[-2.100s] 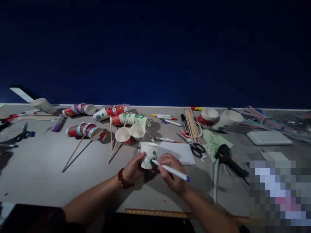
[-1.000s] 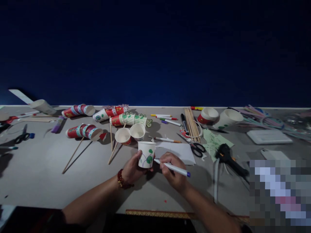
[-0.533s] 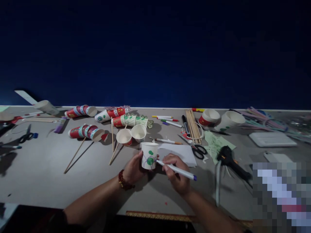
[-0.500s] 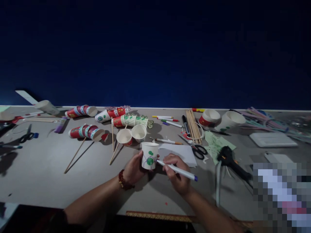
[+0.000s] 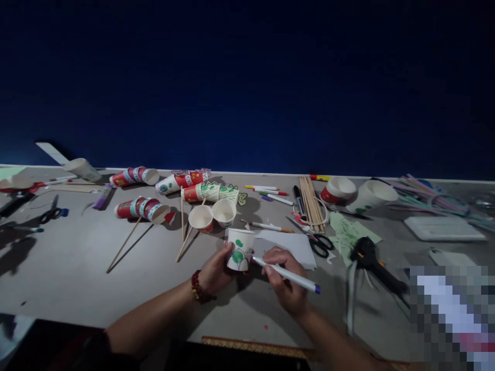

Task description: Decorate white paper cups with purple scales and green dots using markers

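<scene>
My left hand [image 5: 217, 272] is wrapped round a white paper cup [image 5: 244, 241] with green dots and thin purple curved lines on its side. The cup is nearly upright above the table. In my right hand [image 5: 288, 281] is a white marker [image 5: 296, 277] with a purple end, its tip at the cup's right side; whether it touches I cannot tell. Just behind the held cup stand a red-and-white paper cup [image 5: 201, 218] and a white paper cup [image 5: 224, 212]. A sheet of white paper [image 5: 288, 247] lies behind my right hand.
Chained cup figures [image 5: 143, 210] on sticks lie to the left. Several markers [image 5: 270, 193], wooden sticks [image 5: 312, 203] and black-handled scissors [image 5: 320, 245] lie behind. At the right are green paper scraps [image 5: 350, 232], a black glue gun [image 5: 371, 260] and more paper cups [image 5: 373, 196].
The cup has turned slightly in my left hand, its green dots shifting left. The marker stays by the cup's right side. The whole view has shifted a little.
</scene>
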Demonstrator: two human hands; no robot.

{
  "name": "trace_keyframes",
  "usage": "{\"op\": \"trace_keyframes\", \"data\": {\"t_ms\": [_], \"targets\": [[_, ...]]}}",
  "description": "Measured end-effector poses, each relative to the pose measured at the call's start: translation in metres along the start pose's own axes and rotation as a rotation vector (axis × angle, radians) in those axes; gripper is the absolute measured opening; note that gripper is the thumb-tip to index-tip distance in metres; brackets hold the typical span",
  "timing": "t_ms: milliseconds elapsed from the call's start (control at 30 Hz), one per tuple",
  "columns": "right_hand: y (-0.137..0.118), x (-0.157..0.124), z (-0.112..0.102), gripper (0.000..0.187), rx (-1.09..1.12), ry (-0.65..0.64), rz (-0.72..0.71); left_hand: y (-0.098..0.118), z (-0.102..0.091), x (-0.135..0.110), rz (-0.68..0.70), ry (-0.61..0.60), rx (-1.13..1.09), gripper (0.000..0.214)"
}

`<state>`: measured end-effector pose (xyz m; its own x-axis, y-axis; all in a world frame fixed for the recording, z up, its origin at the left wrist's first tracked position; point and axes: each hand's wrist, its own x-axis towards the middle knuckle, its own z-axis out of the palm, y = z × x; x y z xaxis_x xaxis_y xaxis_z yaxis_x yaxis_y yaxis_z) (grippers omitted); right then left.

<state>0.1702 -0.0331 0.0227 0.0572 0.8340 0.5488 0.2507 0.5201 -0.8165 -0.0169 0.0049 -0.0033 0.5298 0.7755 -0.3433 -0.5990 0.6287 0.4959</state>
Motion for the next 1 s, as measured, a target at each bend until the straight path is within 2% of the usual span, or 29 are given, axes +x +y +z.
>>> {"op": "trace_keyframes", "data": {"t_ms": [200, 667, 1000], "targets": [[0.0004, 0.0011, 0.0005, 0.009, -0.032, -0.008, -0.018, 0.0005, -0.0015, -0.0003, 0.019, 0.017, 0.032, 0.048], [-0.0081, 0.0056, 0.0019, 0.013, -0.042, -0.127, -0.089, -0.0009, 0.0025, 0.0012, 0.041, 0.02, 0.049, 0.045], [-0.006, 0.0077, 0.0042, 0.01, -0.052, -0.131, -0.114, 0.0009, 0.0024, -0.0019, 0.025, -0.003, 0.062, 0.043]]}}
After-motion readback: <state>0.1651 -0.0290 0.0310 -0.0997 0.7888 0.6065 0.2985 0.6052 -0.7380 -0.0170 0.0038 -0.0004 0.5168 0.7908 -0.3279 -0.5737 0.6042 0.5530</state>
